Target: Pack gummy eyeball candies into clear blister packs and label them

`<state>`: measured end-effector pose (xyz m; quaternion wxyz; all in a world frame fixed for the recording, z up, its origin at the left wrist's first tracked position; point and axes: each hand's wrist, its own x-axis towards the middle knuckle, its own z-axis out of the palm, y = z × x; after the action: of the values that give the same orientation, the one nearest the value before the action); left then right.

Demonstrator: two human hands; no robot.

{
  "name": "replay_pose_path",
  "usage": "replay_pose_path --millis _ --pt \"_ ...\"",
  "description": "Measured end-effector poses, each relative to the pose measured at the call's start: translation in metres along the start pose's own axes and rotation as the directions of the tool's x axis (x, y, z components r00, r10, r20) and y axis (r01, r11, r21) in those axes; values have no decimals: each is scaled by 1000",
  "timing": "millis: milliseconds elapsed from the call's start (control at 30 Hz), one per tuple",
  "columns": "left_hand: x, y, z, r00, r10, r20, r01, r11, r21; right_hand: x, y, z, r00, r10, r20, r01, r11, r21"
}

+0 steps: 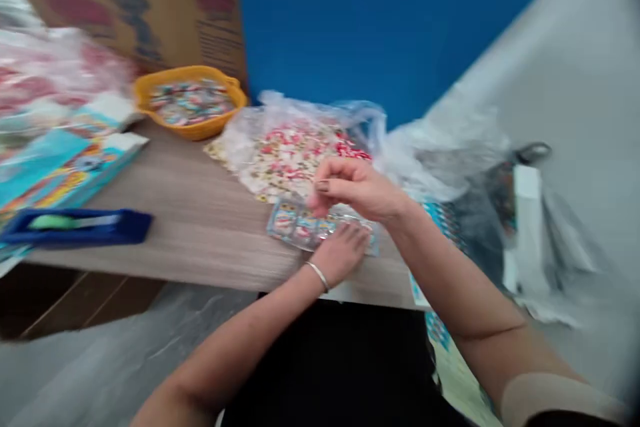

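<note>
On the near part of the table lies a clear plastic tray (287, 221) with several compartments, with small colourful pieces showing inside. My left hand (343, 252), a bracelet at its wrist, rests flat on the tray's right part with fingers stretched out. Just above the tray hangs my right hand (357, 188), thumb and fingers closed in a pinch. Whatever it may hold is hidden by the fingers and blur. Right behind it, an open clear bag (250, 140) spreads over the table, full of small red, white and gold pieces (295, 147).
A yellow basket (200, 130) of small pieces stands at the back left, before a cardboard box (190, 0). Left of it are blue printed packs (60, 160) and a blue tape dispenser (135, 227). Crumpled plastic bags (440, 153) lie to the right. A blue panel (350, 27) stands behind.
</note>
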<state>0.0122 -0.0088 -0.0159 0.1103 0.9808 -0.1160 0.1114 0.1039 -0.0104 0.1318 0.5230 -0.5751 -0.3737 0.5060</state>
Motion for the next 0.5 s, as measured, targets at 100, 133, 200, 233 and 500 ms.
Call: replay_pose_path --millis 100,133,200,233,500 --pt "5 1 15 991 24 -129 -21 1000 20 -96 24 -84 970 15 -242 -25 999 -40" --pt "6 1 15 988 34 -149 -29 999 35 -119 43 -103 956 57 -287 -65 998 -19" --pt "7 2 9 988 45 -150 -36 998 61 -147 84 -129 938 140 -317 -133 990 43" --pt "9 3 5 990 45 -133 -36 997 67 -153 103 -135 937 164 -307 -147 986 78" --pt "25 3 -12 999 19 47 -21 999 43 -134 169 -129 975 119 -189 -65 961 270"
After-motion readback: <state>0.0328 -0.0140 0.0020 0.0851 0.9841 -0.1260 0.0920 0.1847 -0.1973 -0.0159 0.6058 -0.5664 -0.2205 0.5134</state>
